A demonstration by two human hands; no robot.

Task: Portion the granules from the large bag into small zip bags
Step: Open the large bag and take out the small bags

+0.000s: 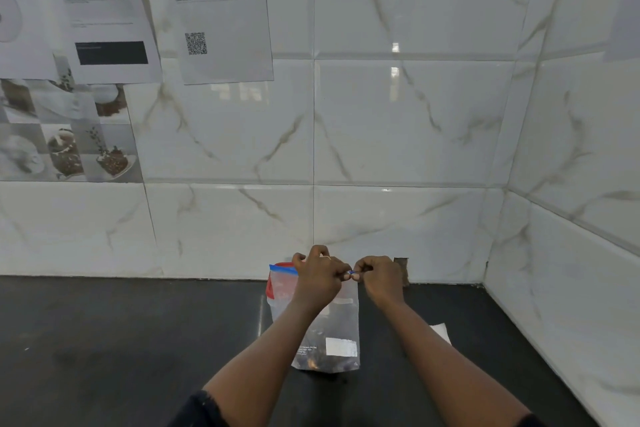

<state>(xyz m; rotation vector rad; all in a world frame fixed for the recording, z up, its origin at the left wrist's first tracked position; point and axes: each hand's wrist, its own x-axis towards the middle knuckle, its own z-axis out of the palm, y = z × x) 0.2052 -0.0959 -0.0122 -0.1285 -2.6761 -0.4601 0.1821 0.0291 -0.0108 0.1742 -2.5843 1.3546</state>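
Observation:
A clear zip bag (329,340) with a blue zip strip along its top stands upright on the dark counter, dark granules showing in its lower part and a white label on its front. My left hand (320,276) pinches the zip strip near its right end. My right hand (379,277) pinches the same strip at the bag's right corner, fingertips of both hands almost touching. A red-edged item (272,286) shows behind the bag's left side, mostly hidden.
The black counter (121,340) meets white marble-look wall tiles (398,149) at the back and right. A white slip of paper (441,331) lies right of the bag. Printed sheets (221,10) hang on the wall at upper left. A small brown notch (401,269) breaks the wall base.

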